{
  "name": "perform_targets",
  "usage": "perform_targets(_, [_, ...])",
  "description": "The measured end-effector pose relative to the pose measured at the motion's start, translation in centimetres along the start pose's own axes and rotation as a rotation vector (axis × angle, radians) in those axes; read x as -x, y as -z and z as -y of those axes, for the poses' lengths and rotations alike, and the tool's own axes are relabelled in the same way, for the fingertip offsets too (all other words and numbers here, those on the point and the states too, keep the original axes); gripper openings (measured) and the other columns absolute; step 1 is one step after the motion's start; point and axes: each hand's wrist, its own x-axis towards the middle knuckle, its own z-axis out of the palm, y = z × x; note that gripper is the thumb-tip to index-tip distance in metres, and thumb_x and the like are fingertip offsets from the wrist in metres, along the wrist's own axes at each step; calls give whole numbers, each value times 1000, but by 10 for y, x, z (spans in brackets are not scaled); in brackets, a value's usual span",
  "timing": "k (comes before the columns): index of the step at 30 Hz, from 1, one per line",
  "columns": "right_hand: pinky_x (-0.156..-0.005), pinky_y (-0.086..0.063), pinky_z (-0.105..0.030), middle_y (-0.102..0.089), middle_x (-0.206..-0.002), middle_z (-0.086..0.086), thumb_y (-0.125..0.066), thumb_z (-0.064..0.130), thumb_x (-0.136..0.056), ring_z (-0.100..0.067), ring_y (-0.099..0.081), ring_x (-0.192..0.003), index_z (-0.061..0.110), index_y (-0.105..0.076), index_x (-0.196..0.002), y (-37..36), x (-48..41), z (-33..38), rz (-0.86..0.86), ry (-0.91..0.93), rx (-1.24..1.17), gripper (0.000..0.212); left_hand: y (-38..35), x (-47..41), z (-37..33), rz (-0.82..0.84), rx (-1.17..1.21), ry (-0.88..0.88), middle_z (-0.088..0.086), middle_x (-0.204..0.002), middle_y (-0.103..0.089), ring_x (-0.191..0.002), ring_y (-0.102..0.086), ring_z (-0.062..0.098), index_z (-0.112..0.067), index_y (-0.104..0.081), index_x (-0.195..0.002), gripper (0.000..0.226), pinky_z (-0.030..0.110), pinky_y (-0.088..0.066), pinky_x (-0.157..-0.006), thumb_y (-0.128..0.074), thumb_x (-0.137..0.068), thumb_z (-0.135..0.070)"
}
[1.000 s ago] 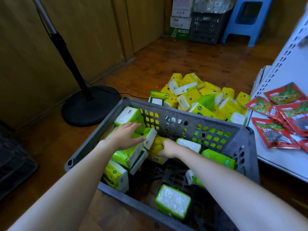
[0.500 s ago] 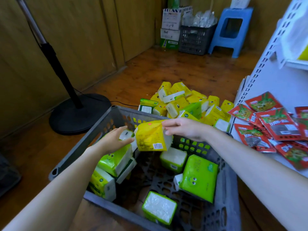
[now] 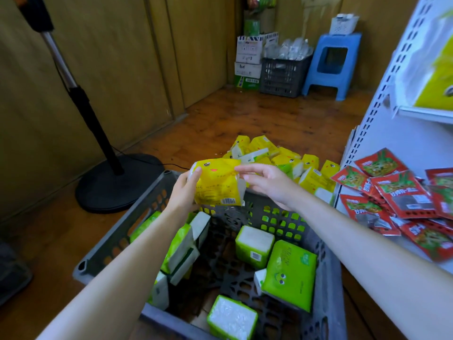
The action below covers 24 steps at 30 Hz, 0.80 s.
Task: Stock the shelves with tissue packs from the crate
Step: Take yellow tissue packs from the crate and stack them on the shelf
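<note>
Head view looks down on a worn wooden floor [image 3: 245, 119] closed in by plain wood-panelled walls [image 3: 122, 57], with a grey plastic crate [image 3: 115, 241] in the foreground. Left of the crate a black pole stand [image 3: 117, 187] rises from a round base. Beyond the crate's far wall yellow tissue packs [image 3: 289, 158] lie heaped on the floor. Far past the crate, in the corner, are stacked cardboard boxes [image 3: 248, 57], a dark basket [image 3: 282, 77] and a blue stool [image 3: 331, 62]. Right of the crate is a white shelf [image 3: 397, 141] carrying red snack packets [image 3: 404, 192].

The packets bear white Chinese characters too blurred to read, and the print on the boxes is too small. The yellow pack [image 3: 215, 182] in the hands shows a cartoon face with two dark eyes and a red mouth near its top edge, faint unreadable lines of text and a barcode at its lower right corner.

That pack is held in the air over the crate's far rim, printed face toward the camera, its long axis running left to right with white ends at both sides. The left hand [image 3: 183, 190] grips its left end, fingers curled round behind and thumb on the front. The right hand [image 3: 267, 182] has its fingers nearly straight and slightly apart, tips touching the pack's upper right edge. Inside the crate lie green packs [image 3: 289, 273], some flat, some on end
</note>
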Motion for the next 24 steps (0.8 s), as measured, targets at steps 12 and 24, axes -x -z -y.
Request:
perform_targets(12, [-104, -35, -31, -44, -136, 3, -60, 23, -90, -13, -41, -126, 13, -42, -139, -1, -17, -6, -412, 6, -144, 53, -33, 9, -14, 43, 147, -132, -3, -103, -58, -89, -58, 10, -20, -42, -123, 22, 30, -50, -78, -39, -101, -20])
perform_targets(24, [-89, -46, -38, -49, -118, 4, -51, 10, -95, -16, -48, -107, 19, -44, -130, 6, -17, -19, -440, -81, -418, 38, -46, -1, -9, 17, -28, -226, -6, -107, -59, -90, -53, 4, -18, -50, -122, 33, 23, -42, -80, -39, -99, -39])
